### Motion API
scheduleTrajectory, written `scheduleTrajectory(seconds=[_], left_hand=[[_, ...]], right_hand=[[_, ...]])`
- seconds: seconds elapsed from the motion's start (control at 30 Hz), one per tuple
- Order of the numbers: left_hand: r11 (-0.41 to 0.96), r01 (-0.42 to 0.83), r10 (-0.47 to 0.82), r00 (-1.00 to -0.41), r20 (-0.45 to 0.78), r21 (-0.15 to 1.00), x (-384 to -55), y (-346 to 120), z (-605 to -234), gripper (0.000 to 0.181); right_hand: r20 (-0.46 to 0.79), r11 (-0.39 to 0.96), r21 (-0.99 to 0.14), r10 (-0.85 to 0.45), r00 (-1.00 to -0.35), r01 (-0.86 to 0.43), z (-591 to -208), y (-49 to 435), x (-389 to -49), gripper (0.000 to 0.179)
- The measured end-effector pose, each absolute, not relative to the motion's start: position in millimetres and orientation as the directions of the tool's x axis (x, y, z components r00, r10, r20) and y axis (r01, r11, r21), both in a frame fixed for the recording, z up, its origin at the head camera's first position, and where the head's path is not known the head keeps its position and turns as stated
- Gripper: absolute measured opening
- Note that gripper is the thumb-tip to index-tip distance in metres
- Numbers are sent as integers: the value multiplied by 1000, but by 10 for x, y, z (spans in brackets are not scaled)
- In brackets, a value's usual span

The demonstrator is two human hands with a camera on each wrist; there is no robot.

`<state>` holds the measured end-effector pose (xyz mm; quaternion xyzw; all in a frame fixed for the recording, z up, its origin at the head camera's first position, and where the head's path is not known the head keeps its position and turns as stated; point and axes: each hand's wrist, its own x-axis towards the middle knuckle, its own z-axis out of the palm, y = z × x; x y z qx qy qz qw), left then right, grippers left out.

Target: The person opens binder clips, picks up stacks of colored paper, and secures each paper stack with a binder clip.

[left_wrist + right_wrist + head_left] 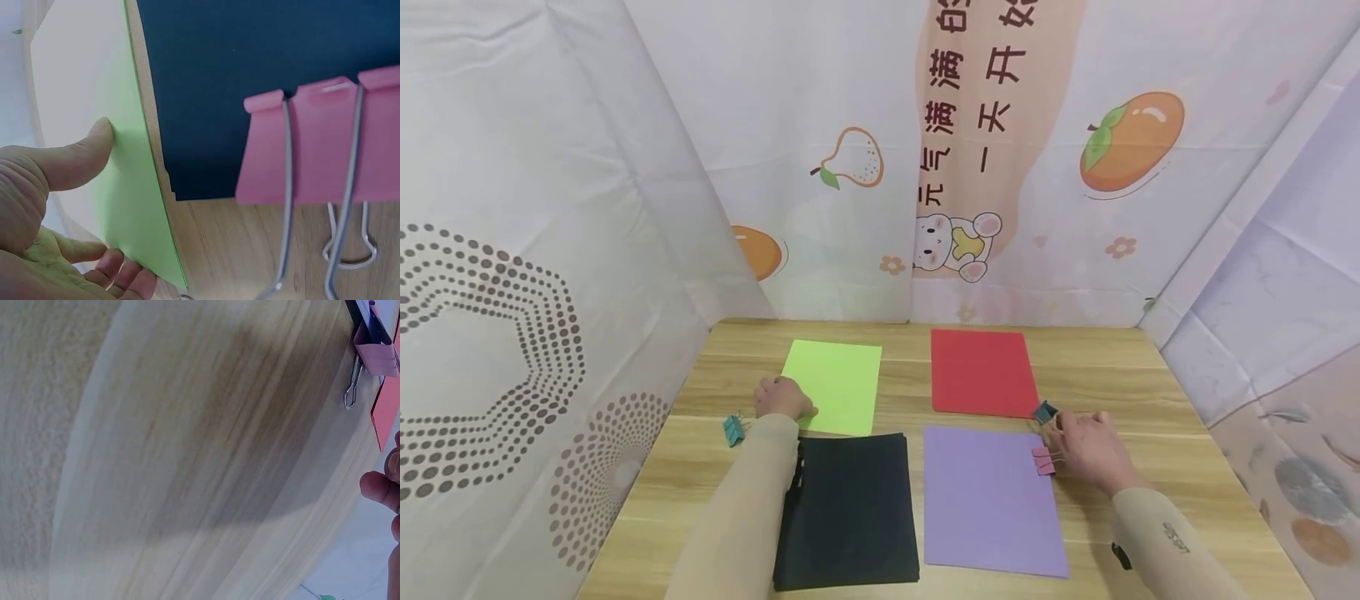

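In the head view my left hand (782,398) is at the left edge of the lime green paper stack (846,387). The left wrist view shows its thumb on top of the green paper (134,206) and the other fingers curled at the edge, pinching it. A teal binder clip (734,430) lies on the table just left of this hand. My right hand (1092,446) pinches another teal binder clip (1045,412) by its wire handles, at the near right corner of the red paper (983,372). Only fingertips of that hand show in the right wrist view.
Purple paper (988,504) bears a pink binder clip (1043,461) on its right edge, close to my right hand. Black paper (853,512) has a pink binder clip (300,147), hidden behind my left sleeve in the head view. Curtains surround the wooden table (1112,358).
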<state>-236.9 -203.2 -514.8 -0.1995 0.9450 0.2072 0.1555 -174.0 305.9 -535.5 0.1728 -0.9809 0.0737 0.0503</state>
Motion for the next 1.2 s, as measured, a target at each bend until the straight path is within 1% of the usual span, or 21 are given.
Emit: scheduleTrajectory(seconds=[0.13, 0.27, 0.43, 0.57, 0.73, 0.83, 0.97, 1.07, 1.2], left_hand=[[824, -472, -331, -850, -410, 313, -2439, -2069, -5227, 77], [823, -475, -335, -848, -411, 310, -2462, -2090, -5236, 78], [821, -484, -343, -843, -415, 304, -2470, -2087, -5211, 74], [811, -494, -348, -837, -423, 312, -2455, -2050, -5166, 72], [808, -465, -309, -857, -413, 361, -2408, -2019, -5154, 68], [828, -425, -274, -876, -397, 367, -2386, -2018, -5174, 65], [834, -399, -243, -886, -394, 382, -2368, -2031, -5192, 68], [821, -394, -233, -892, -387, 413, -2371, -2045, -5203, 71], [818, -390, -240, -899, -367, 422, -2391, -2071, -5221, 66]], right_hand=[[127, 927, -129, -337, -933, -352, -5352, 3057, -1732, 23], [139, 923, -126, -347, -928, -364, -5357, 3058, -1726, 23], [161, 917, -124, -358, -920, -378, -5368, 3051, -1739, 24], [151, 919, -132, -353, -924, -372, -5372, 3037, -1756, 24], [134, 921, -139, -346, -928, -364, -5368, 3006, -1757, 26], [138, 919, -141, -351, -926, -369, -5368, 2995, -1751, 26], [158, 915, -129, -362, -919, -383, -5379, 2993, -1741, 26], [171, 914, -123, -366, -915, -388, -5384, 2997, -1743, 26], [172, 910, -130, -371, -913, -394, -5380, 3003, -1747, 26]])
